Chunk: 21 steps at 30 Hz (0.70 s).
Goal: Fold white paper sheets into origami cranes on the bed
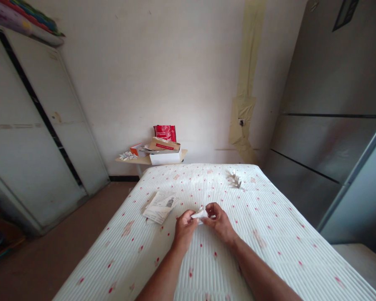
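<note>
Both hands meet over the middle of a white mattress dotted with red. My left hand and my right hand pinch a small folded piece of white paper between them, just above the mattress. A loose stack of printed paper sheets lies to the left of my left hand. Farther back on the mattress sits a small cluster of folded paper pieces.
A small table against the far wall holds cardboard boxes, a red bag and more folded paper pieces. Grey cabinets stand at the left and right. Brown floor lies left of the mattress.
</note>
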Motion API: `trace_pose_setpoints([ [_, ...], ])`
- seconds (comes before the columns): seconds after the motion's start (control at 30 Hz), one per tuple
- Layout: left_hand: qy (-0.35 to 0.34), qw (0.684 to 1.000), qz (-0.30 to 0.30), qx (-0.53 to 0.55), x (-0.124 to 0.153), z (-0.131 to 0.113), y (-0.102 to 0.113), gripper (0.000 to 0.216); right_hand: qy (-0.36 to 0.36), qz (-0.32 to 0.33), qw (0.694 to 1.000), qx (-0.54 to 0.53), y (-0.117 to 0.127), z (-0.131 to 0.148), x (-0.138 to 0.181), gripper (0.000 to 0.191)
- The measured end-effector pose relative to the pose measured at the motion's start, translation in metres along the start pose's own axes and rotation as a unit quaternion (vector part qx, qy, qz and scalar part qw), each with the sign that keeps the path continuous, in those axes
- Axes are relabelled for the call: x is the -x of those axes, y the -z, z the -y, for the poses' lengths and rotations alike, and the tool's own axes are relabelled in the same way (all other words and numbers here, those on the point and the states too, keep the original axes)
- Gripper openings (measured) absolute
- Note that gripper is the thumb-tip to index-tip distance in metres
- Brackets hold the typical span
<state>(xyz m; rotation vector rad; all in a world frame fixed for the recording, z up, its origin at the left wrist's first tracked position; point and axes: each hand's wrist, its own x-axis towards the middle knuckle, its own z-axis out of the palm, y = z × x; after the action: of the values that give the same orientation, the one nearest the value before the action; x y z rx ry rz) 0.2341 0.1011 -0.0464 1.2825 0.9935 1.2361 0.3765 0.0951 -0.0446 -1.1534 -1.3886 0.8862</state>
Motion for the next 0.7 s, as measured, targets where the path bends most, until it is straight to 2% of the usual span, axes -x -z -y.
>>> trace_pose_setpoints([
  [0.2, 0.012, 0.999, 0.011, 0.034, 0.002, -0.004, -0.001, 0.021, -0.038, 0.057, 0.995, -0.073, -0.001, 0.001, 0.0, 0.024],
  [0.3, 0.003, 0.998, 0.018, 0.06, 0.001, 0.0, 0.0, 0.031, -0.056, 0.057, 0.994, -0.077, -0.002, 0.002, 0.001, 0.029],
  [0.47, 0.016, 0.995, 0.056, 0.086, -0.002, 0.006, 0.0, 0.062, -0.072, 0.044, 0.994, -0.075, -0.001, 0.003, 0.0, 0.032],
  [0.7, 0.05, 0.996, 0.06, 0.05, -0.002, 0.002, 0.004, 0.067, -0.069, 0.062, 0.988, -0.12, 0.003, 0.003, -0.001, 0.032],
])
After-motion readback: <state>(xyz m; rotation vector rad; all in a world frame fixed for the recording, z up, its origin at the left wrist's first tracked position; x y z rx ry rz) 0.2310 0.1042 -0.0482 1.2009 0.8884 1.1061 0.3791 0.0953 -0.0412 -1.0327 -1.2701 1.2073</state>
